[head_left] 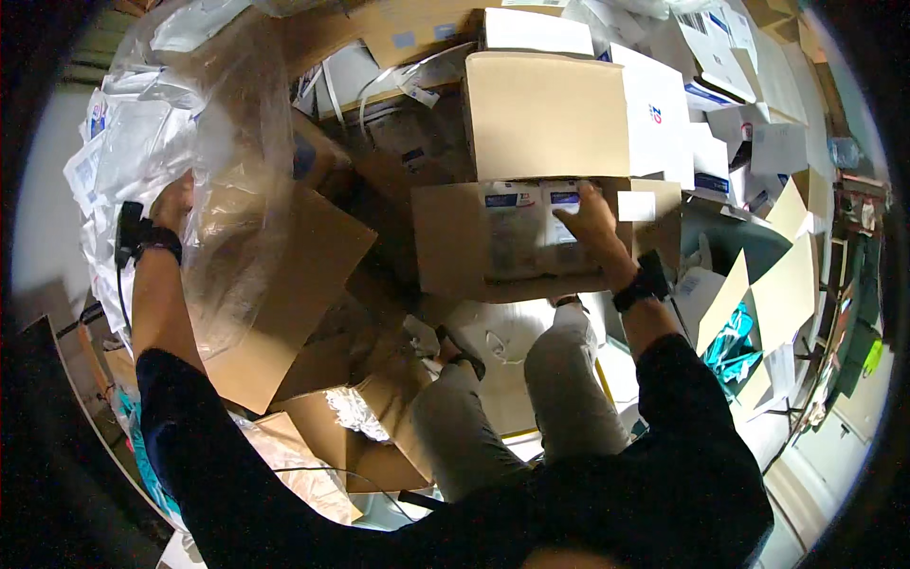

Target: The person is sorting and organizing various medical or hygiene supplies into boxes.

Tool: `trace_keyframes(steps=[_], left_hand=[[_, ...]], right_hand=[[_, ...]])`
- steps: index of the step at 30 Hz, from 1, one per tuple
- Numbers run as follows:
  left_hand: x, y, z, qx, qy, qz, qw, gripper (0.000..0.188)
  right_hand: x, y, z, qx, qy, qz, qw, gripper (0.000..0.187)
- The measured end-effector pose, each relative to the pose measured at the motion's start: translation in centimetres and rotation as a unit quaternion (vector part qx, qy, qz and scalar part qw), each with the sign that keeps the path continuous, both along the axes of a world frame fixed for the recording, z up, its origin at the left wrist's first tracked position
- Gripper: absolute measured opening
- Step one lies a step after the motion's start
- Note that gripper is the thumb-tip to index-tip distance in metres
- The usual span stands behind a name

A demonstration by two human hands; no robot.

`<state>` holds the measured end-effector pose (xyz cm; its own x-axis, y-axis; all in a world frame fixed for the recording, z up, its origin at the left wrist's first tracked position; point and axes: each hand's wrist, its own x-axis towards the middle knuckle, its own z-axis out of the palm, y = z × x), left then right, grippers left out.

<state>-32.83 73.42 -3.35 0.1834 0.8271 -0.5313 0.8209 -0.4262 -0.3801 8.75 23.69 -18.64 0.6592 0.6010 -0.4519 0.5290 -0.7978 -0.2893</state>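
My right hand [594, 226] is over an open cardboard box [450, 242], with its thumb and fingers apart against the right one of two clear-and-white packets [561, 245]. The left packet [512, 232] stands beside it in the same box. Far to the left, my left hand [173, 202] reaches into a heap of white packets [142, 114] at a large clear plastic bag [237, 152]. Its fingers are mostly hidden, so what they hold cannot be made out. Both wrists wear dark bands with a small device.
White cartons [649, 114] are stacked at the back right, next to a raised cardboard flap [548, 114]. A large brown carton [294, 284] gapes in the left middle. Another open box [749, 322] holds teal wrapping at the right. My legs are below, between the boxes.
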Motion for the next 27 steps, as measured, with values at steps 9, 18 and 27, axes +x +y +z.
trace_keyframes(steps=[9, 18, 27], left_hand=[[1.7, -2.1, 10.4, 0.086, -0.100, -0.109, 0.985, 0.059], [0.4, -6.7, 19.8, -0.014, -0.307, -0.130, 0.943, 0.035], [7.6, -40.6, 19.1, -0.021, -0.621, -0.169, 0.765, 0.036]], right_hand=[[-5.3, 3.7, -3.8, 0.099, -0.011, 0.004, 0.995, 0.059], [-3.1, 0.3, -5.7, 0.404, 0.595, -0.353, 0.599, 0.029], [-9.3, -9.6, 20.1, 0.524, 0.382, -0.155, 0.745, 0.030]])
